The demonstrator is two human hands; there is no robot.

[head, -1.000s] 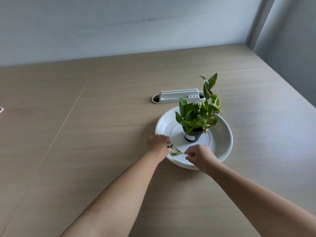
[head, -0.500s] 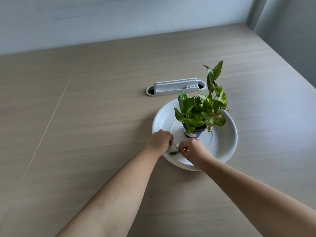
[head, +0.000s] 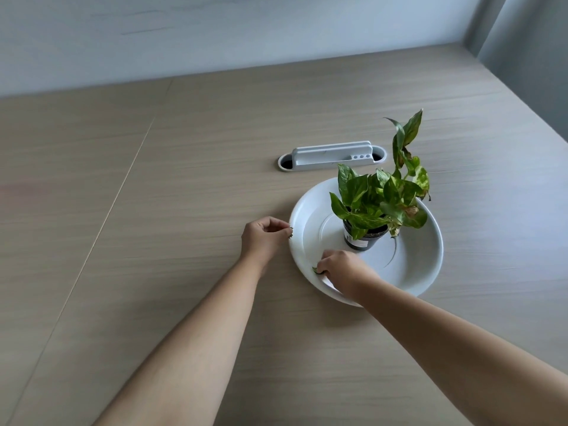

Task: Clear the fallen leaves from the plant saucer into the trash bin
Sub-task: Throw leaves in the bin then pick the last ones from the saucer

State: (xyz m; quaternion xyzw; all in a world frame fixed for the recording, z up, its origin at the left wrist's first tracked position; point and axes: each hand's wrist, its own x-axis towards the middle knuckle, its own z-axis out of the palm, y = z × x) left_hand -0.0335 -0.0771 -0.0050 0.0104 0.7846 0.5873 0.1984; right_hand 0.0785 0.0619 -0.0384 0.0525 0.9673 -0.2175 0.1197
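Note:
A round white plant saucer [head: 408,272] lies on the wooden table, with a small black pot of a green leafy plant [head: 379,204] standing in its middle. My left hand [head: 266,239] hovers just outside the saucer's left rim, fingers curled around a small green leaf bit [head: 290,233]. My right hand [head: 342,267] rests inside the saucer's near-left part, fingertips pinched on a fallen green leaf [head: 315,269] that is mostly hidden under them. No trash bin is in view.
A white cable-port cover with a slotted holder [head: 332,156] is set into the table behind the saucer. A wall runs along the table's far edge, and the table's right edge slants away at the right.
My left hand has pulled back from the saucer to outside its left rim with a leaf bit. My right hand has dropped toward the near rim and closed on a leaf.

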